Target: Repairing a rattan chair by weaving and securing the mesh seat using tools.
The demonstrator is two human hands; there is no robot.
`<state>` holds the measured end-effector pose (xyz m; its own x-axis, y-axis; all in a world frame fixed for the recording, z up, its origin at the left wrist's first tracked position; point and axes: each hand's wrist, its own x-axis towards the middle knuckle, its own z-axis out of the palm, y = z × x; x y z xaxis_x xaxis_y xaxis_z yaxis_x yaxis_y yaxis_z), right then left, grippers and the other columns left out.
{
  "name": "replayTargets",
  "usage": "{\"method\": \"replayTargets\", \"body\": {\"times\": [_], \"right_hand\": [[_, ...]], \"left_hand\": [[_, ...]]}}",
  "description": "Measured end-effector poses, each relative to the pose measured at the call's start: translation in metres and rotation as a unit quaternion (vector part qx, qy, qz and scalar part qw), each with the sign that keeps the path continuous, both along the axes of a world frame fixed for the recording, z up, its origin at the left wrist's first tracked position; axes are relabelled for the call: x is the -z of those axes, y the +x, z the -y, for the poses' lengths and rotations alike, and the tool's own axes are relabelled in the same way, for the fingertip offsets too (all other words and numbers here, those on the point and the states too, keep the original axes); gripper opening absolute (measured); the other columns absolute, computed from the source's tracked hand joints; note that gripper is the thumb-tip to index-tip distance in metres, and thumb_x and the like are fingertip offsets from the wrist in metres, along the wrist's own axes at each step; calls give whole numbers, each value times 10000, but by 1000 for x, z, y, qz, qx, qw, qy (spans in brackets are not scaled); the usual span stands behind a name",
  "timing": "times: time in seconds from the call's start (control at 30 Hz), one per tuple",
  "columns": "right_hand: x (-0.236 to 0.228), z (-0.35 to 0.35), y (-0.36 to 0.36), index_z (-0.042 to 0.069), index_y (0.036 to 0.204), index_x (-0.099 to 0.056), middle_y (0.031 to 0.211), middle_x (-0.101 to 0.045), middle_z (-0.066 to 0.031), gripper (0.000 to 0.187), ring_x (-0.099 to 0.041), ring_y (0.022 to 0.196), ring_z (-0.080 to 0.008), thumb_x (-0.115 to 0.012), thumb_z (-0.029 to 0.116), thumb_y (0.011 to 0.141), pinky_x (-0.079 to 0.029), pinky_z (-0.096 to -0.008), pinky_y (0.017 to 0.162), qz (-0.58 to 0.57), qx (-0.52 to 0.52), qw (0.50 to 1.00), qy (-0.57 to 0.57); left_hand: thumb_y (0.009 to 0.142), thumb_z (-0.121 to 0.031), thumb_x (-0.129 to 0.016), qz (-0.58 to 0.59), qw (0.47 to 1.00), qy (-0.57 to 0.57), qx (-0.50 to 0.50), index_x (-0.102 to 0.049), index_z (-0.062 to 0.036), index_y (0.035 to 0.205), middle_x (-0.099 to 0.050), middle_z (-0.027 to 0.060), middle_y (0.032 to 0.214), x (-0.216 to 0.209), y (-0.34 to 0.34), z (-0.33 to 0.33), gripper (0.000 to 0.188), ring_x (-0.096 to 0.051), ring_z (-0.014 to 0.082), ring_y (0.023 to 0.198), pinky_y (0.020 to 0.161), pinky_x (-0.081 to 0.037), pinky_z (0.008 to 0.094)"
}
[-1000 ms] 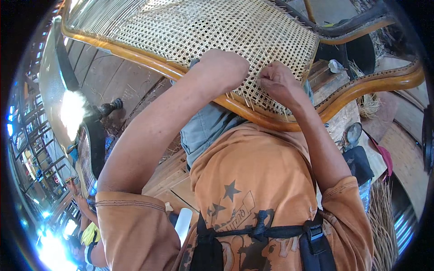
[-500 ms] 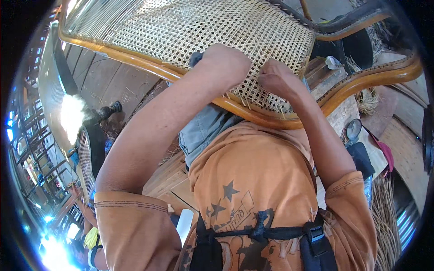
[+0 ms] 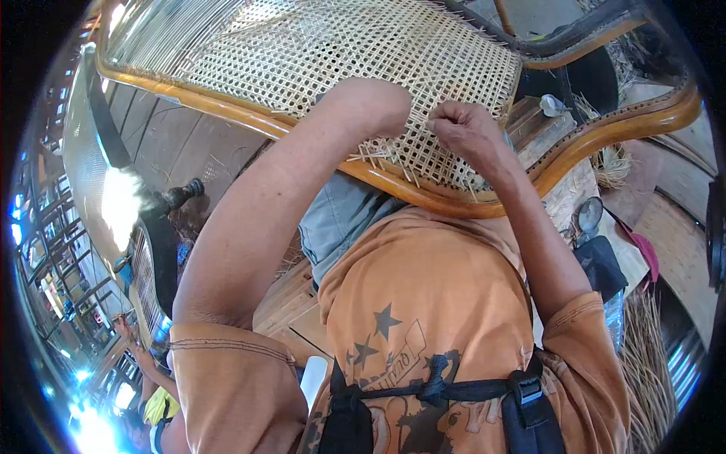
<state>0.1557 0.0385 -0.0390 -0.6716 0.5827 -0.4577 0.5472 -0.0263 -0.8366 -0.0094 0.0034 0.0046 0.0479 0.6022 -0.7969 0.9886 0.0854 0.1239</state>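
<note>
- Workshop floor of worn grey-brown wooden planks (image 3: 162, 136) lies beyond the work at left; strong glare at the lower left rim obscures detail there.
- Left hand (image 3: 382, 104): over the mesh, knuckles bent, fingers turned down out of sight. Cannot tell whether they pinch anything.
- Right hand (image 3: 469, 127): just beside the left, fingers curled in, thumb close to the forefinger. Cannot tell whether a strand is held between them.
- Pale straw-coloured panel of open woven cane (image 3: 423, 45): directly beneath both hands, spreading away from the body. Its long axis runs crosswise, slanting from upper left down to the right; both hands are at its near, right-hand portion.
- Short loose cream cane ends (image 3: 370, 155): along the panel's near edge, on the body side of the hands. Left hand is the nearer to this cluster.
- Glossy orange-brown curved wooden frame (image 3: 454, 207): borders the panel, passing below the left forearm and near the person's lap.
- Outward at right: black flat pouch (image 3: 601, 271), then a heap of long thin brown strands (image 3: 643, 371).
- Far left: co-worker's raised hand (image 3: 125, 329), well apart.
</note>
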Motion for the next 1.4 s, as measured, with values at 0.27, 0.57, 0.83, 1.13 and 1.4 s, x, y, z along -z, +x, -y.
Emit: {"method": "replayTargets", "body": {"times": [0.27, 0.57, 0.83, 1.13, 1.4], "right_hand": [[4, 9, -12, 42, 791, -666, 702, -615, -203, 233, -628, 690, -332, -542, 225, 718, -484, -408, 669, 142, -6, 986, 84], [-2, 7, -22, 35, 799, -673, 775, -637, -217, 259, -630, 762, -370, -557, 247, 706, -478, -426, 732, 248, -66, 962, 90], [4, 23, -24, 70, 850, -688, 819, -660, -203, 231, -639, 820, -368, -536, 228, 776, -484, -448, 774, 235, -112, 939, 225], [1, 28, -19, 74, 835, -678, 787, -654, -184, 206, -618, 820, -382, -523, 203, 791, -438, -462, 815, 201, -105, 941, 249], [5, 16, -1, 68, 922, -652, 726, -636, -161, 210, -613, 675, -312, -571, 242, 838, -489, -379, 653, 134, -94, 945, 282]], "left_hand": [[781, -156, -596, -30, 999, -35, 14, -689, -136, 1032, -674, 69, 1028, -17, 11, -8, 268, -648, 232, 937, 805, -493, 386], [736, -114, -595, -12, 998, 34, 46, -700, -93, 957, -682, 102, 944, -16, 14, -6, 245, -661, 276, 853, 729, -524, 400], [773, -118, -566, 20, 996, -81, -15, -691, -109, 1004, -676, 101, 964, -18, 0, -5, 262, -651, 269, 861, 719, -512, 381], [740, -96, -565, 20, 998, 23, 47, -681, -20, 908, -674, 141, 863, -13, 9, 2, 218, -666, 278, 748, 656, -536, 389], [757, -169, -597, -29, 996, 28, 83, -686, -46, 914, -676, 128, 878, -36, 2, -5, 218, -661, 293, 835, 715, -528, 404]]}}
